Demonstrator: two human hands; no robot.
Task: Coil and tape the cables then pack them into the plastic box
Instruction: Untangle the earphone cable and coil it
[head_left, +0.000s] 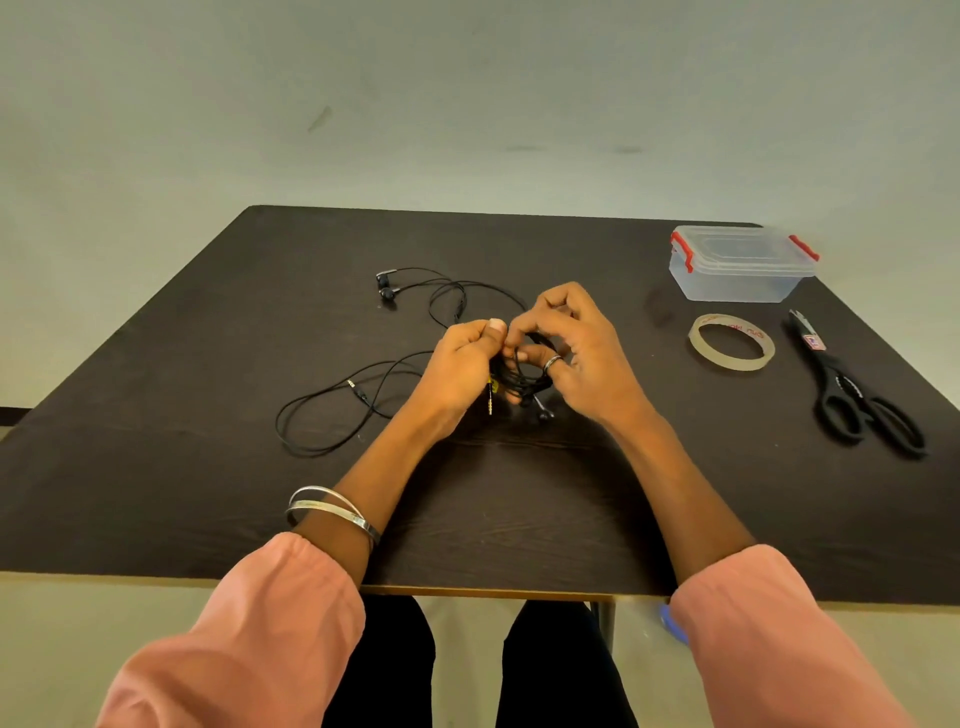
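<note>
Between both hands, approx. mid-table, sits a small black coil of earphone cable (524, 376). Left hand (460, 364) has its fingers curled round one side of the coil, thumb on top pinching it. Right hand (569, 345), w/ a ring on one finger, curls thumb and fingertips round the other side. A gold jack plug (490, 402) hangs below the left hand; an earbud (544, 413) dangles under the coil.

Step in hand, by my reading: the coil looks nearly wound and is being held in shape, not yet taped. Next move calls for one hand to keep the loops pinched while the other reaches right for tape, since letting go would prob. let the loops spring apart.

Outward from the hands: a second earphone cable (332, 415) lies loose and uncoiled on the dark table (208, 493), trailing from front left up to its earbuds at the back, so it still needs doing. To the right lies a tape roll (731, 343), flat. Just beside it, further right, black scissors (857, 395). Behind the tape, at the far right corner, the clear plastic box (743, 265) stands w/ its lid on and red clips, so it must be opened before packing. Nothing blocks the reach to the tape.
</note>
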